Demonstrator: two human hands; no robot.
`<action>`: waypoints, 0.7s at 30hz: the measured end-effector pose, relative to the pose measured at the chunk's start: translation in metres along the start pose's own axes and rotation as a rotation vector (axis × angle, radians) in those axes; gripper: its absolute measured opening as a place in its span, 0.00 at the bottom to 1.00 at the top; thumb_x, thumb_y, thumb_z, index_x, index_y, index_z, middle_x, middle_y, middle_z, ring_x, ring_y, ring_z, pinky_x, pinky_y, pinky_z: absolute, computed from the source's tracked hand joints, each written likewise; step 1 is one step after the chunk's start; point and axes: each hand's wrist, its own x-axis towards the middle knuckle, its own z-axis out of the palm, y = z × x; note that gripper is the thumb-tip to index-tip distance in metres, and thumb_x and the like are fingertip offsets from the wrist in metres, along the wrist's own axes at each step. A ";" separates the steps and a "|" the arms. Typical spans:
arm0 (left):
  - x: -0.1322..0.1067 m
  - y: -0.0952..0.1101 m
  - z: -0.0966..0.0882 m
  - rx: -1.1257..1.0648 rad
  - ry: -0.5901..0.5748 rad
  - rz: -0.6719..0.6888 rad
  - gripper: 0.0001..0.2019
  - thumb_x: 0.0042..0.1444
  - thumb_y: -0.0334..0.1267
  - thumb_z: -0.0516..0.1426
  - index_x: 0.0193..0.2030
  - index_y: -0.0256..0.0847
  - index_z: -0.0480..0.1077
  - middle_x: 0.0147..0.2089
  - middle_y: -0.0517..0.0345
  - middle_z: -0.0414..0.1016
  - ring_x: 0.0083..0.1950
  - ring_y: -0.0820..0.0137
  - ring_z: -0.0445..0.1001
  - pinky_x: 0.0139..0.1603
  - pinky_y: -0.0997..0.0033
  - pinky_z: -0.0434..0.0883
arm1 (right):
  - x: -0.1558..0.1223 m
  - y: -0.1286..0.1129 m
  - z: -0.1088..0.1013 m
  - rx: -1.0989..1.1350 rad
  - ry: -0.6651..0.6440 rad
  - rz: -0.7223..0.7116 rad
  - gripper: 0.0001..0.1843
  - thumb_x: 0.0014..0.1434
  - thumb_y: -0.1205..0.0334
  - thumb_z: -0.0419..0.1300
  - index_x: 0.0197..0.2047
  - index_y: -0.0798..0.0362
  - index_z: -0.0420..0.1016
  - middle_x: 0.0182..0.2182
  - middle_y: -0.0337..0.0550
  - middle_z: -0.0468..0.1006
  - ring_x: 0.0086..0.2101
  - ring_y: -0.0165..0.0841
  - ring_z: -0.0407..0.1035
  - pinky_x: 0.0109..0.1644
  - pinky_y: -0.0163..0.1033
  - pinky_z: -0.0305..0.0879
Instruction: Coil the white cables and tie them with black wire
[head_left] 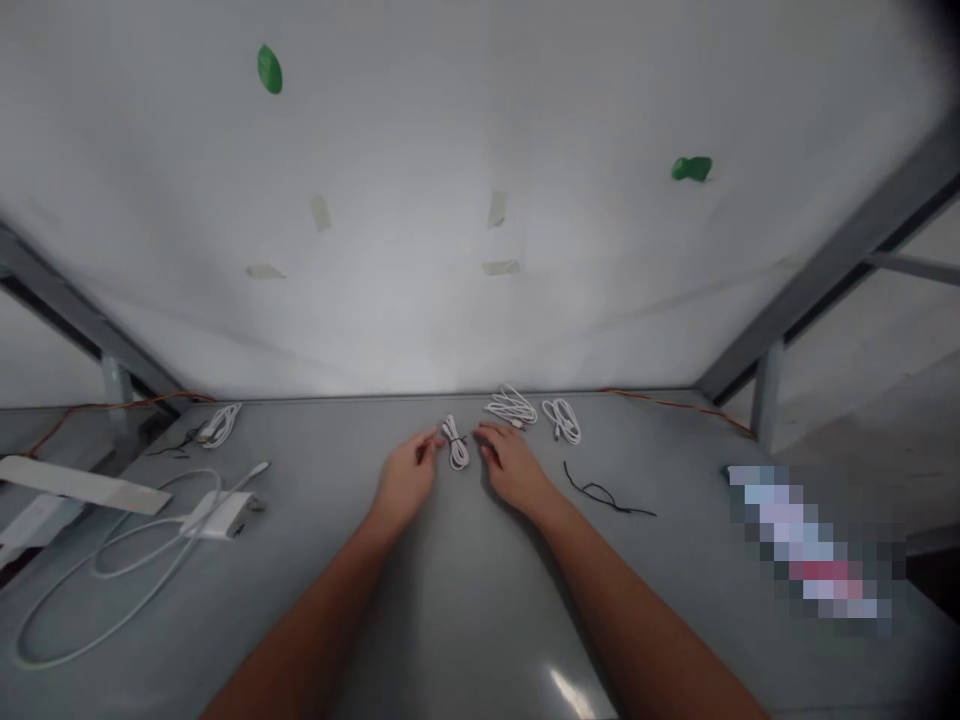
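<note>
Between my two hands, on the flat grey surface (465,620), lies a bundled white cable cinched with a thin dark tie (457,456). At its eight o'clock, my left hand (407,477) has curled fingers close beside it; I can't tell whether they pinch anything. At four o'clock, my right hand (519,470) holds nothing, its fingers loosely parted. A loosely coiled white cable (512,406) lies at two o'clock, and thin black wire-like ties (609,497) between three and four.
</note>
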 end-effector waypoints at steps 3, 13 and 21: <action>0.007 -0.008 -0.014 0.276 0.066 0.086 0.18 0.67 0.31 0.52 0.58 0.35 0.76 0.56 0.45 0.81 0.57 0.60 0.77 0.64 0.58 0.70 | 0.004 0.006 -0.004 -0.179 -0.009 0.098 0.25 0.69 0.65 0.52 0.67 0.58 0.69 0.68 0.56 0.67 0.68 0.43 0.58 0.72 0.49 0.51; -0.002 -0.019 -0.023 0.824 -0.044 0.202 0.26 0.71 0.40 0.47 0.74 0.38 0.61 0.77 0.44 0.58 0.77 0.51 0.56 0.76 0.44 0.54 | -0.002 0.004 -0.006 -0.444 -0.131 0.196 0.30 0.74 0.59 0.44 0.75 0.55 0.58 0.75 0.51 0.53 0.73 0.50 0.48 0.75 0.59 0.42; -0.004 -0.017 -0.019 0.867 -0.058 0.220 0.27 0.72 0.43 0.45 0.75 0.39 0.60 0.78 0.44 0.57 0.78 0.53 0.55 0.76 0.46 0.54 | -0.002 0.005 -0.001 -0.455 -0.148 0.144 0.32 0.74 0.53 0.44 0.76 0.55 0.57 0.76 0.50 0.52 0.74 0.50 0.46 0.76 0.57 0.41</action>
